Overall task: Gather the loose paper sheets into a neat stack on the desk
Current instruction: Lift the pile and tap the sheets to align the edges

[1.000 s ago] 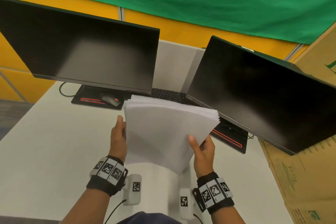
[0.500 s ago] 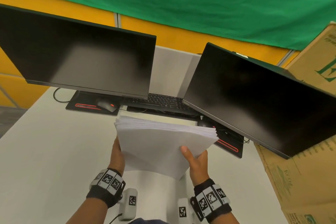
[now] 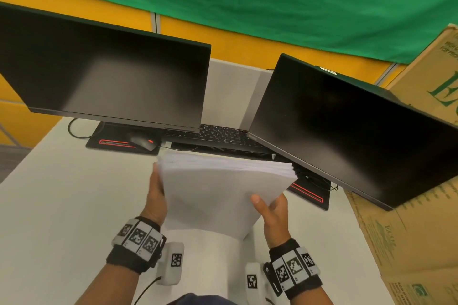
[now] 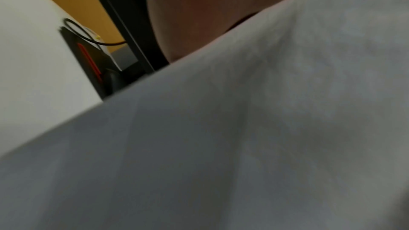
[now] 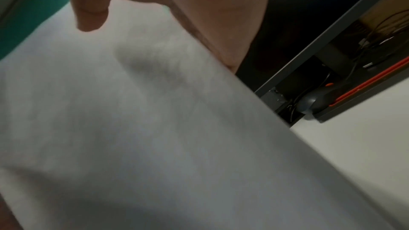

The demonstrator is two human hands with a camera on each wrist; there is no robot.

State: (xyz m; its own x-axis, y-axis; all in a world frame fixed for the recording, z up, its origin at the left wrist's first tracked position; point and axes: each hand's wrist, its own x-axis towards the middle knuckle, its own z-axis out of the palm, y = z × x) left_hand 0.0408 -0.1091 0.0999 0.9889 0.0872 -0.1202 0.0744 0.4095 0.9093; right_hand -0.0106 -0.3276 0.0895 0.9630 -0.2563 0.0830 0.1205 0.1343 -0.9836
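Observation:
A thick stack of white paper sheets [image 3: 218,190] is held up on edge over the white desk [image 3: 62,205], tilted toward me, its top edges slightly fanned. My left hand [image 3: 156,195] grips its left side, with the fingers hidden behind the sheets. My right hand [image 3: 270,208] grips the lower right side, thumb on the front face. In the left wrist view the stack [image 4: 243,146] fills most of the frame, blurred. In the right wrist view my thumb [image 5: 90,10] lies on the paper [image 5: 155,137].
Two dark monitors [image 3: 104,82] [image 3: 347,131] stand behind the stack, with a black keyboard [image 3: 213,136] and a mouse [image 3: 143,142] on a black mat beneath them. Another red-trimmed mat [image 3: 312,194] lies under the right monitor. Cardboard boxes [image 3: 409,230] stand at the desk's right edge.
The stack, held in both hands, has come lower and toward me, away from the keyboard. Both grips look the same.

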